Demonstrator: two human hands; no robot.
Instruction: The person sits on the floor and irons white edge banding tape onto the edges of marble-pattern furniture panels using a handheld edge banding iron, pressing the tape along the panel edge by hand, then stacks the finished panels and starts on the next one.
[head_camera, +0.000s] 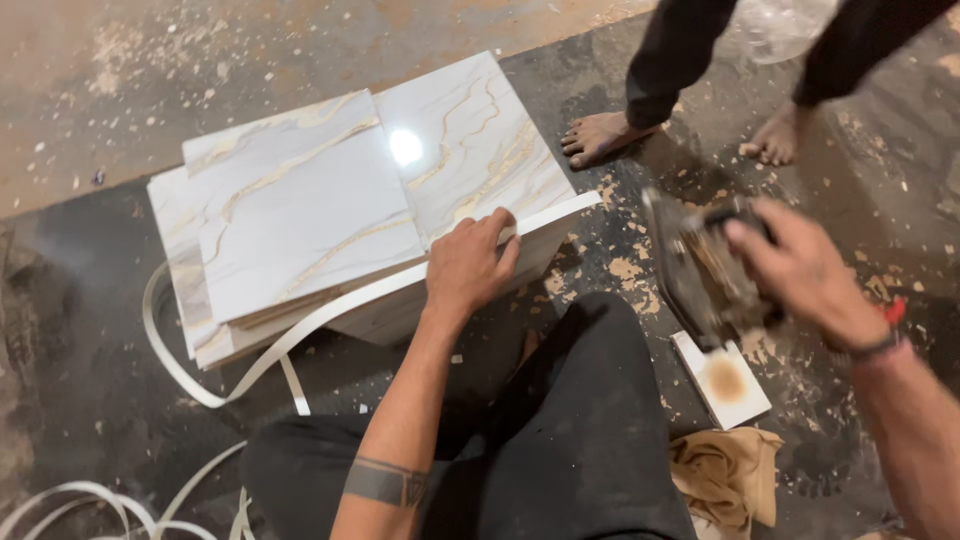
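Left hand (468, 268) pressed white edge strip (350, 300) against marble-patterned board stack (300, 210) on floor (90, 330), fingers spread flat. Right hand (805, 270) at 3 o'clock, fingers closed around blurred dark tool (700, 275). Bystander's bare feet (600, 135) at 1 o'clock.
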